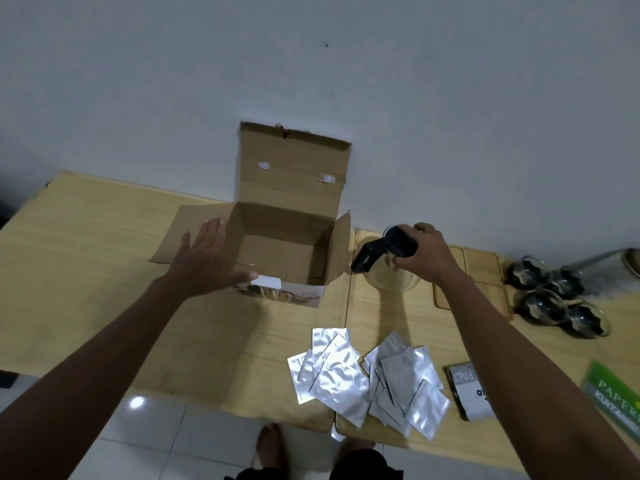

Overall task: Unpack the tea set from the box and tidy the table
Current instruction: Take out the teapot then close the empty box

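An open cardboard box [277, 216] stands at the back middle of the wooden table [86, 271], its lid flap upright against the wall; the inside looks empty. My left hand [204, 261] lies flat with straight fingers on the box's left flap and front edge. Right of the box stands a glass teapot [391, 282] with a black lid and handle [367, 259]. My right hand [424, 252] grips the lid from above. Several glass cups with dark holders [557, 299] sit at the far right.
Several silver foil sachets [367, 379] lie scattered near the front edge. A wooden tray [485, 268] lies behind my right arm. A small grey packet [471, 389] and a green paper pack [616, 393] sit front right. My feet show on the white tiled floor below.
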